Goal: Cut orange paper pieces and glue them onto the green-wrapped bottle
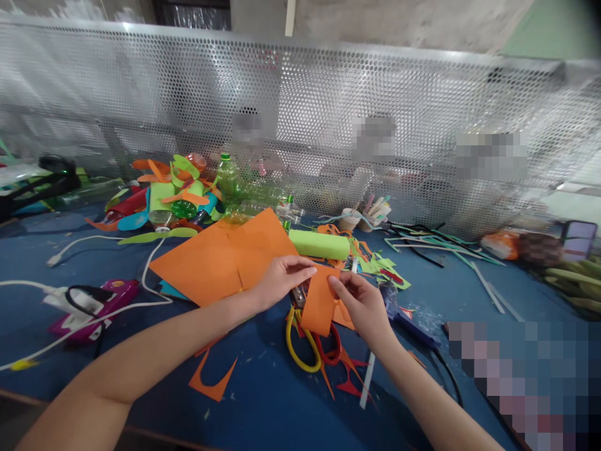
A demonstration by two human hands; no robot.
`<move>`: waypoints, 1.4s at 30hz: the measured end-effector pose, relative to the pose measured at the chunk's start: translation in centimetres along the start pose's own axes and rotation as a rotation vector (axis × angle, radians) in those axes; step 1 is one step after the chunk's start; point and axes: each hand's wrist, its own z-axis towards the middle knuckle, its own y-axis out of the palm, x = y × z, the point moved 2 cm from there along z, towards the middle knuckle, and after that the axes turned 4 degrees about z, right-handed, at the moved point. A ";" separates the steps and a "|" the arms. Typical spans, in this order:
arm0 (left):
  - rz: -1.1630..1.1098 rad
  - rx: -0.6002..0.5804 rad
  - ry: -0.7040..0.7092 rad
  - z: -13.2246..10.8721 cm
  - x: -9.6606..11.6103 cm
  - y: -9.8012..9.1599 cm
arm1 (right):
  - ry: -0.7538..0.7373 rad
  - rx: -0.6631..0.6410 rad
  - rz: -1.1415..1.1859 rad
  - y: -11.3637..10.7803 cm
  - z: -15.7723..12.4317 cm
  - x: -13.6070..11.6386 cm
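Between my hands hangs a small orange rectangle of paper (319, 310), held by its upper part. My left hand (284, 279) pinches its top left corner. On the right edge, the thumb and fingers of my right hand (364, 307) are closed on the same piece. Partly hidden under it lie scissors (303, 351) with one yellow and one red handle loop. Large orange paper sheets (201, 266) spread behind my left forearm. Just beyond my hands lies a bottle wrapped in light green paper (319, 244).
Paper scraps (213, 379) litter the blue table (263, 401). At the left are a purple power strip (106, 307), white cables and paper-covered bottles with propellers (164, 194). A blue glue gun (416, 326) lies right of my hand. A perforated metal screen (310, 113) stands behind.
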 end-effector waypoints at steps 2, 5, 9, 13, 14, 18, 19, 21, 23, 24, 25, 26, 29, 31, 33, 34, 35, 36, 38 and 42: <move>0.008 0.003 -0.001 0.0 0.0 0.0 | 0.001 0.008 -0.007 0.0 -0.1 0.0; 0.021 0.008 0.012 0.2 -0.2 -0.1 | -0.001 0.008 -0.003 0.0 -0.1 -0.1; 0.028 0.056 0.033 0.5 -0.7 -0.4 | 0.008 -0.034 0.010 0.1 -0.1 -0.2; 0.053 0.132 0.055 0.8 -0.9 -0.8 | 0.056 -0.182 0.027 0.7 -0.3 -0.3; 0.055 0.151 0.060 0.9 -0.9 -0.9 | 0.079 -0.236 0.036 0.9 -0.4 -0.2; 0.029 0.224 0.060 1.0 -0.6 -1.1 | 0.162 -0.355 0.026 1.5 -0.6 0.4; 0.022 0.236 0.053 1.0 -0.5 -1.2 | 0.174 -0.358 0.026 1.5 -0.7 0.7; 0.010 0.244 0.044 1.0 -0.4 -1.3 | 0.185 -0.354 0.035 1.5 -0.6 1.0; 0.004 0.233 0.046 1.0 -0.3 -1.4 | 0.186 -0.340 0.041 1.4 -0.5 1.2; 0.002 0.227 0.051 1.0 -0.3 -1.5 | 0.186 -0.334 0.040 1.4 -0.5 1.1; 0.000 0.225 0.056 1.0 -0.3 -1.5 | 0.186 -0.332 0.038 1.3 -0.4 1.1; -0.004 0.225 0.060 1.1 -0.4 -1.6 | 0.186 -0.331 0.035 1.4 -0.4 1.0; -0.020 0.239 0.061 1.2 -0.6 -1.6 | 0.197 -0.337 0.020 1.5 -0.5 0.7; -0.030 0.257 0.058 1.2 -0.6 -1.6 | 0.215 -0.343 0.019 1.6 -0.5 0.6; -0.036 0.279 0.057 1.2 -0.6 -1.6 | 0.237 -0.352 0.046 1.7 -0.6 0.6; -0.034 0.291 0.057 1.2 -0.6 -1.7 | 0.244 -0.357 0.064 1.7 -0.7 0.7; -0.031 0.302 0.057 1.2 -0.6 -1.7 | 0.249 -0.364 0.078 1.7 -0.7 0.8; -0.027 0.312 0.057 1.2 -0.6 -1.8 | 0.250 -0.373 0.086 1.8 -0.7 0.9; -0.019 0.320 0.057 1.2 -0.6 -1.8 | 0.239 -0.387 0.080 1.8 -0.8 1.1; -0.006 0.315 0.053 1.2 -0.8 -2.0 | 0.200 -0.386 0.012 1.7 -0.7 1.0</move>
